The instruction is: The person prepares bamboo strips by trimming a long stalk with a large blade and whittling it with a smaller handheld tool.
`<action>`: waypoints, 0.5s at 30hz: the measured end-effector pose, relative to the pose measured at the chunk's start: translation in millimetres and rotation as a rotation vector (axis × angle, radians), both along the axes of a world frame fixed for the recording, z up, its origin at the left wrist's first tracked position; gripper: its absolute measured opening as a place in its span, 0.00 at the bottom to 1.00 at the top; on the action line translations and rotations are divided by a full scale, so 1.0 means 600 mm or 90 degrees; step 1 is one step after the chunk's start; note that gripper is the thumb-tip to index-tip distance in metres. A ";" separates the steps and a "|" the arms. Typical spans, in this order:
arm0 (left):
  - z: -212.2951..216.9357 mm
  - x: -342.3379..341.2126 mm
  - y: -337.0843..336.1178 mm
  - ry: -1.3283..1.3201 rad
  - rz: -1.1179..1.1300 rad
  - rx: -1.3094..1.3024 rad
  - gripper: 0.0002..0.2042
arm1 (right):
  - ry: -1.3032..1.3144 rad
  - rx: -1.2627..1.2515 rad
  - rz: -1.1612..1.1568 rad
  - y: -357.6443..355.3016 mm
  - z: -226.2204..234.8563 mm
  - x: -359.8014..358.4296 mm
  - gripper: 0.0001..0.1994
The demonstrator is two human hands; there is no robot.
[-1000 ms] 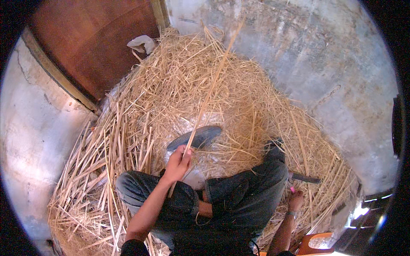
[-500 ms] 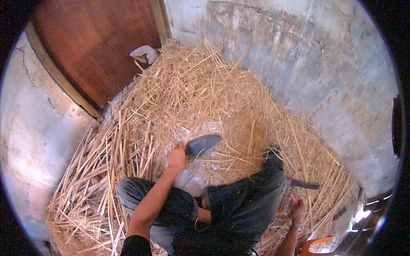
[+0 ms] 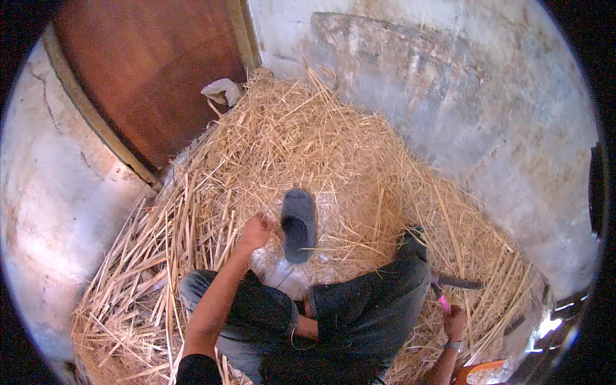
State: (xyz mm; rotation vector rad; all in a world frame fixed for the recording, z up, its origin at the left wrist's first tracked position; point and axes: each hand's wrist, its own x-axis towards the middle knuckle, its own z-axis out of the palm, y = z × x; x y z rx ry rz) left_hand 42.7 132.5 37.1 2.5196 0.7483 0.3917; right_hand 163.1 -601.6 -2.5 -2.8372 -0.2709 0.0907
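A dark grey slide slipper (image 3: 299,226) lies on the pale, straw-strewn patch before my crossed legs, its toe end away from me. Just left of it is my left hand (image 3: 258,232), fingers curled in and apart from the slipper; whether something small is in them is hidden. Beyond my right knee, my right hand (image 3: 454,322) is closed on a small bright pink item (image 3: 444,303), whose kind I cannot make out. A dark, flat, blade-like strip (image 3: 460,282) lies on the straw a little farther off.
Loose straw (image 3: 282,141) heaps toward the corner, with longer stalks (image 3: 173,256) on the left. A brown door (image 3: 147,77) and a stained wall (image 3: 436,83) close in the far side. A whitish bag (image 3: 222,92) sits by the door; something orange (image 3: 478,369) is at lower right.
My left hand has let go of the slipper and drawn slightly left. The slipper has turned from pointing right to pointing away from me. More of the pink item shows at my right hand.
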 end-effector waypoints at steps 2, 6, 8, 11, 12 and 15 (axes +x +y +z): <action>0.052 -0.006 0.006 0.007 0.024 -0.003 0.21 | -0.043 0.019 -0.042 -0.021 0.021 -0.009 0.12; 0.178 -0.093 0.016 -0.115 0.028 -0.242 0.21 | 0.062 0.110 -0.108 0.026 0.167 -0.028 0.15; 0.253 -0.138 0.018 -0.101 -0.048 -0.177 0.19 | -0.028 0.080 -0.071 -0.014 0.192 -0.032 0.16; 0.315 -0.221 0.001 -0.099 -0.006 -0.437 0.18 | -0.087 0.149 -0.105 0.003 0.259 -0.024 0.19; 0.339 -0.246 -0.018 -0.102 0.002 -0.431 0.18 | -0.116 0.322 -0.104 0.030 0.293 -0.027 0.19; 0.367 -0.290 -0.079 -0.158 -0.088 -0.566 0.20 | -0.498 0.307 -0.167 0.081 0.310 -0.028 0.19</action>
